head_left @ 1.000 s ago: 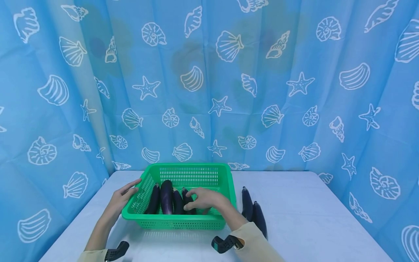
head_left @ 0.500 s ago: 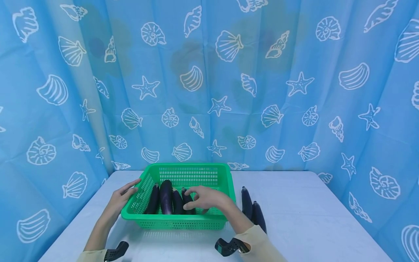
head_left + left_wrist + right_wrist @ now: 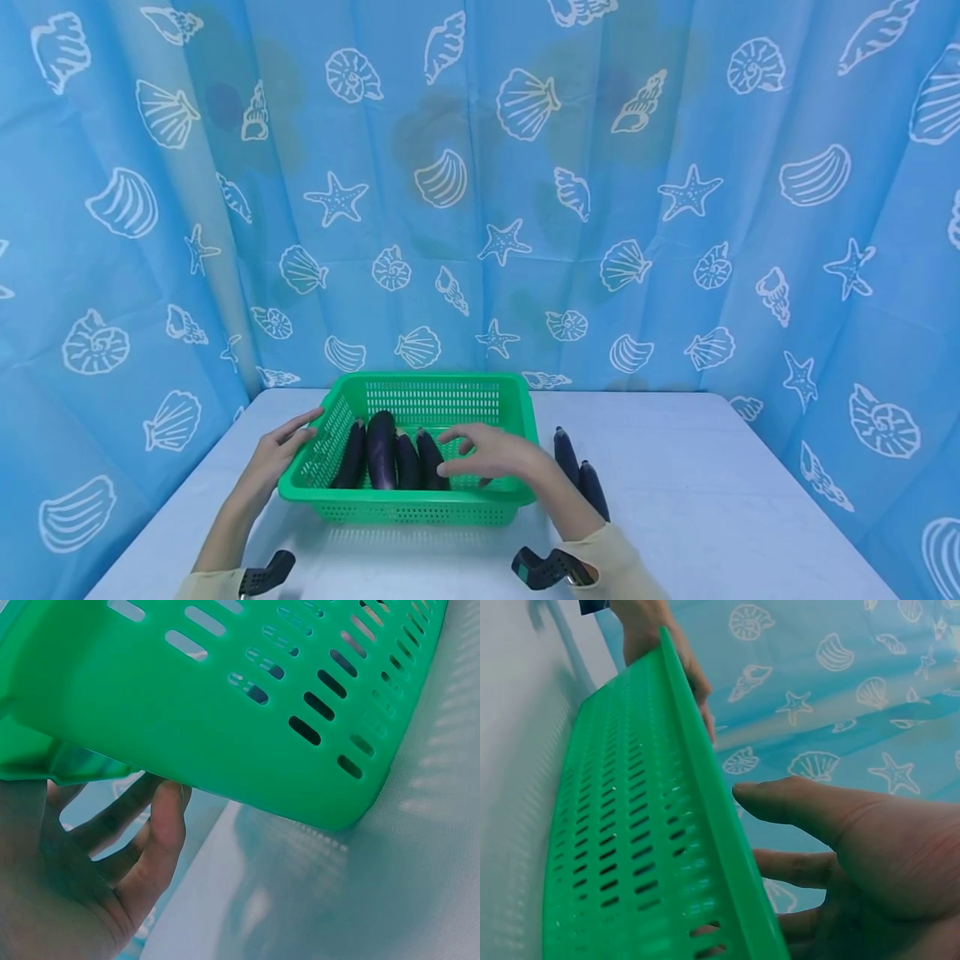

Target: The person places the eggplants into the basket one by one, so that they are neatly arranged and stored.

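Observation:
A green plastic basket (image 3: 412, 508) with slotted walls stands on the table. Inside, several dark purple eggplants lie side by side, among them a thicker eggplant (image 3: 382, 450) and, at the right end of the row, a slim eggplant (image 3: 431, 458). My left hand (image 3: 273, 458) touches the basket's left side with loosely extended fingers; in the left wrist view its thumb (image 3: 166, 825) meets the wall near the rim. Over the basket's right half, my right hand (image 3: 491, 454) has thumb and fingers spread apart, holding nothing. Its thumb tip is close to the slim eggplant.
Two more eggplants lie on the white tabletop right of the basket, a farther eggplant (image 3: 566, 454) and a nearer eggplant (image 3: 592, 490), partly behind my right forearm. A blue shell-patterned curtain (image 3: 480, 208) hangs behind the table and along both sides.
My right hand has shifted slightly right, away from the rightmost eggplant in the basket, uncovering more of it. The left hand and the basket stay where they were.

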{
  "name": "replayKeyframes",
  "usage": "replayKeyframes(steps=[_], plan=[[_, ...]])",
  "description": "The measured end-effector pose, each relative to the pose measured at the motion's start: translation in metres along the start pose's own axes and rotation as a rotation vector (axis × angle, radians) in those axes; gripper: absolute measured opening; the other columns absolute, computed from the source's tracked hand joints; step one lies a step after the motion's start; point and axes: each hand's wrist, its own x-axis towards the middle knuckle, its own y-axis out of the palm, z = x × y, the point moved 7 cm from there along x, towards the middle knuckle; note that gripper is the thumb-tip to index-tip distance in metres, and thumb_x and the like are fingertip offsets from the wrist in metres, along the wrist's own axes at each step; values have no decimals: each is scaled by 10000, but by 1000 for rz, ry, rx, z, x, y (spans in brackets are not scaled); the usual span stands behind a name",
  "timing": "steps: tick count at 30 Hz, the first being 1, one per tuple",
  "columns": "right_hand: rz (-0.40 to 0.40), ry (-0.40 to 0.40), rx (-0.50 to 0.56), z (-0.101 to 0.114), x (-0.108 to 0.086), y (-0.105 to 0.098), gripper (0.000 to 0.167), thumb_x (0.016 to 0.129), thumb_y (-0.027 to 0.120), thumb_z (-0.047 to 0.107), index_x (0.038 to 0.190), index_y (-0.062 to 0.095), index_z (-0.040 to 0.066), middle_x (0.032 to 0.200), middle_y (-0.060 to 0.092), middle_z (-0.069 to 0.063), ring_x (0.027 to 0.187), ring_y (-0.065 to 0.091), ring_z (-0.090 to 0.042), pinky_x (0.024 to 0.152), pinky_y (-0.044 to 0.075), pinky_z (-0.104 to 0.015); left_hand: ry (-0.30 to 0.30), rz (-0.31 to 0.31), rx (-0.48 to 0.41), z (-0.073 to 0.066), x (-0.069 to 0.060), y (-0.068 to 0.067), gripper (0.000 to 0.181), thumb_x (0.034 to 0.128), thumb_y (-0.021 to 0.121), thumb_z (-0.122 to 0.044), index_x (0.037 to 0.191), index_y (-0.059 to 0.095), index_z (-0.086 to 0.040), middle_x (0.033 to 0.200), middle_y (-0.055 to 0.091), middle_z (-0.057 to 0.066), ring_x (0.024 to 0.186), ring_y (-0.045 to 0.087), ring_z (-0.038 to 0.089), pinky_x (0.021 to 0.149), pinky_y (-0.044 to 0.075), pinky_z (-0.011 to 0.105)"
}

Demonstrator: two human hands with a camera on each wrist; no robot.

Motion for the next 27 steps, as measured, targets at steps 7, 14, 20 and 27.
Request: replayKeyframes(steps=[7, 14, 20, 27], plan=[[-13, -12, 25, 0, -10, -12, 513, 903, 701, 344, 1366, 554, 179, 1338, 572, -212, 1038, 672, -323, 741, 599, -433, -6, 0, 0, 0, 0, 0, 568, 1020, 452, -458, 1523, 376, -206, 1600, 280, 200, 1441, 311, 439, 1138, 326, 600], [-15, -37, 37, -3, -17, -17, 518, 913, 688, 356, 1377, 540, 182, 1336, 571, -200, 1145, 634, -336, 752, 595, -445, -2, -3, 0, 0, 0, 0, 570, 1017, 457, -462, 1522, 378, -210, 1597, 285, 203, 1441, 310, 440, 1139, 322, 598], [-27, -50, 37, -7, -24, -20, 533, 908, 691, 358, 1382, 535, 170, 1305, 581, -195, 1151, 630, -354, 750, 597, -424, -9, -7, 7, 2, 1, 0, 576, 1016, 452, -471, 1524, 373, -212, 1587, 295, 222, 1423, 337, 452, 1127, 341, 595], [-47, -53, 63, -12, -30, -31, 536, 908, 688, 372, 1384, 534, 180, 1306, 575, -184, 1110, 641, -311, 789, 594, -445, -12, -5, -3, 1, 0, 0, 570, 1020, 452, -454, 1526, 370, -205, 1590, 288, 222, 1423, 339, 448, 1128, 347, 587]])
